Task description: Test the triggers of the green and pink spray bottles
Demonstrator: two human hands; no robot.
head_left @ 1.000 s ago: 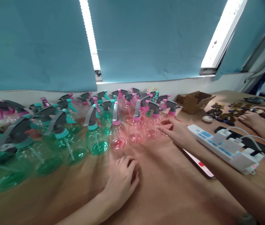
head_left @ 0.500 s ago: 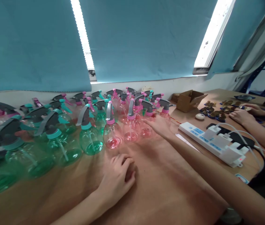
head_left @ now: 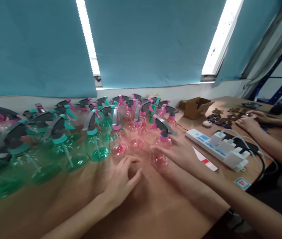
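Observation:
My right hand (head_left: 178,152) is wrapped round the body of a pink spray bottle (head_left: 158,158) with a grey and pink trigger head, slightly tilted, in front of the other bottles. Its thumb shows across the near side; the other fingers are largely hidden. My left hand (head_left: 121,179) rests over the table, fingers apart and curved, holding nothing. Just beyond it stand a clear pink spray bottle (head_left: 119,142) and another pink bottle (head_left: 138,141). A green spray bottle (head_left: 97,149) is to their left.
Several more green and pink bottles crowd the left and back. On the right lie a white power strip (head_left: 205,141) with plugged-in chargers, a white mouse (head_left: 207,123), and a red-marked white strip (head_left: 205,160). Behind stands an open cardboard box (head_left: 195,108). A co-worker's hands (head_left: 249,122) are near small brass-coloured parts (head_left: 218,116).
My right hand has drawn a pink spray bottle out of the group toward me. My left hand's fingers have spread a little wider. The view has shifted slightly.

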